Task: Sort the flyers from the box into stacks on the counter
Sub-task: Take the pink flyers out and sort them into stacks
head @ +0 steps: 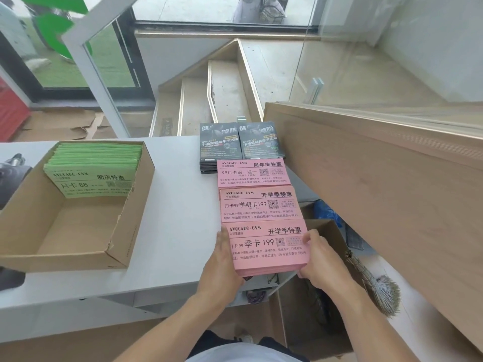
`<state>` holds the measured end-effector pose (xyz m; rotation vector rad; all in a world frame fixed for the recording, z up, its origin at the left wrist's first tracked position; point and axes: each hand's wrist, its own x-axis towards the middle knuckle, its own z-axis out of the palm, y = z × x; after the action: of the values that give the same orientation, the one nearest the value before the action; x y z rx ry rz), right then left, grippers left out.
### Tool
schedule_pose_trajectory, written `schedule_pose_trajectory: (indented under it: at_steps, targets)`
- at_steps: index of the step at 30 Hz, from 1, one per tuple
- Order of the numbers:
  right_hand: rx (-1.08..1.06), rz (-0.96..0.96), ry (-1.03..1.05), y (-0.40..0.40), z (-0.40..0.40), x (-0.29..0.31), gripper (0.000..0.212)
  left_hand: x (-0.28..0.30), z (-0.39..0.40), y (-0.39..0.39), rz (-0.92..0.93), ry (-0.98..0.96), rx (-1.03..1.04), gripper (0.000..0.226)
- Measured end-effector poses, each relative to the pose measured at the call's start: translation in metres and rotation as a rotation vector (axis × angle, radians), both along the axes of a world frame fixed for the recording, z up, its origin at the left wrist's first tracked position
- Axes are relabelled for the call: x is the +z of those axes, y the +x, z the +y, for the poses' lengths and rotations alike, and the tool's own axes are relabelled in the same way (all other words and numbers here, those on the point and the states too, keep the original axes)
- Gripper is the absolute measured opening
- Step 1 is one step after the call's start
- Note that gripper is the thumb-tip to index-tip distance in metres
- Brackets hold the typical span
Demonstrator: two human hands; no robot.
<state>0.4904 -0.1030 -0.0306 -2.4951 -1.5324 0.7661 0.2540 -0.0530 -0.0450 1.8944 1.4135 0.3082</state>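
Observation:
A thick pink flyer stack (268, 246) sits at the near edge of the grey counter (177, 231). My left hand (223, 259) grips its left side and my right hand (320, 259) grips its right side. Beyond it lie two more pink stacks, one (260, 205) directly behind and another (253, 172) further back. Two black flyer stacks (241, 142) lie side by side at the far end. To the left, the open cardboard box (125, 226) holds a green flyer stack (94, 168) in its far half; the near half shows bare cardboard.
A wooden partition (379, 178) rises close on the right of the stacks. Below the counter on the right are an open carton (329, 231) and a brush (379, 288). Stairs (224, 95) descend beyond the counter's far edge. A dark object (13, 171) sits left of the box.

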Motion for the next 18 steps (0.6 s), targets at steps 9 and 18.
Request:
schedule_pose_trajectory:
  at_steps: [9,18]
  targets:
    - [0.007,-0.092,0.039,-0.006,-0.001,-0.006,0.034,-0.008,0.000,-0.002,0.089,-0.004,0.009,0.119]
    - [0.029,-0.058,-0.074,0.000,0.003,-0.001,0.054,-0.018,0.006,-0.003,0.047,0.025,-0.025,0.122]
